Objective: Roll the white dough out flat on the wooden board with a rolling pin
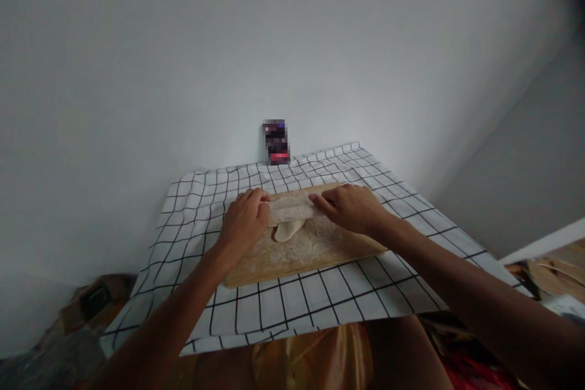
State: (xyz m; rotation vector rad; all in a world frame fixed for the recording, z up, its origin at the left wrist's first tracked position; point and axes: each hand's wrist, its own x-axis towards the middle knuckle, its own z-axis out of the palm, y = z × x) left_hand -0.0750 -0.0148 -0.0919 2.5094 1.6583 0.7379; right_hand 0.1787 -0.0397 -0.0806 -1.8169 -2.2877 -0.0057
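Fingers (259, 195) on the left hand (242, 216) and right hand (354, 207) are curled round the pin (292, 213) near its ends, best hold imo, since the dough (287, 231) under it on the board (292, 261) looks soft, kinda tearable.

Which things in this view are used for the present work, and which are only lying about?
In use:
rolling pin, in left hand and right hand
dough, under the pin
wooden board, beneath the dough
checked cloth, beneath the board

Seemingly just lying about:
box-like thing, lower left
pixelated object by the wall, purpose unclear
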